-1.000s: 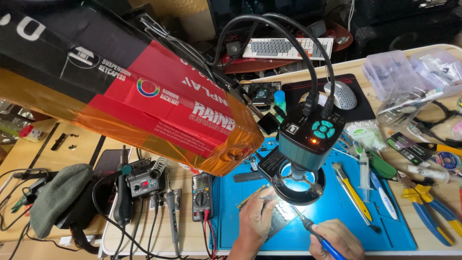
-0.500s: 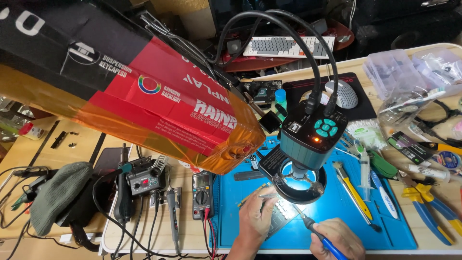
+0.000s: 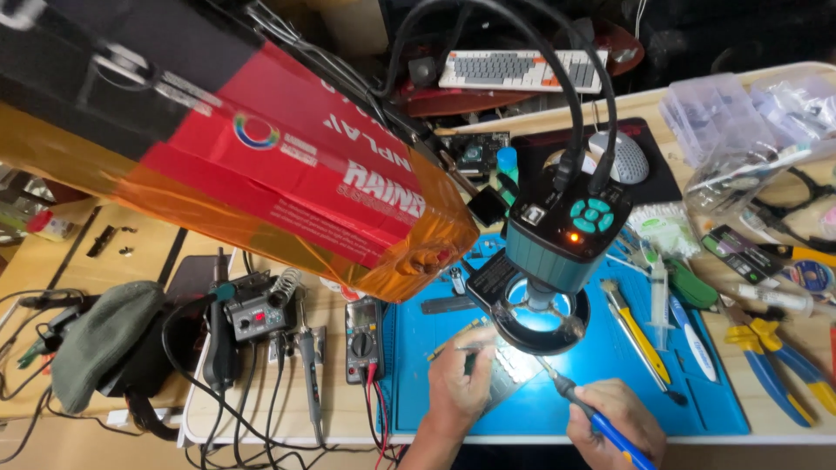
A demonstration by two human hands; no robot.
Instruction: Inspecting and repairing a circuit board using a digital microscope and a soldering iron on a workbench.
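My left hand [image 3: 459, 383] rests on the blue work mat [image 3: 697, 409] and pinches thin metal tweezers [image 3: 453, 344] over a small circuit board [image 3: 509, 370]. My right hand [image 3: 614, 422] grips a blue-handled soldering iron [image 3: 588, 409] whose tip points at the board. Just above the board hangs a teal camera microscope [image 3: 557, 239] with a lit ring light [image 3: 540, 318]; it hides part of the board.
A big red, black and orange box [image 3: 235, 148] leans over the bench at upper left. A soldering station [image 3: 252, 313], multimeter [image 3: 364, 339] and cables lie left of the mat. Brushes, a syringe and blue-yellow pliers [image 3: 775, 365] lie right. Keyboard [image 3: 522, 70] and mouse [image 3: 623, 157] sit behind.
Both hands stay at the board under the microscope with only tiny shifts. The view has drifted slightly.
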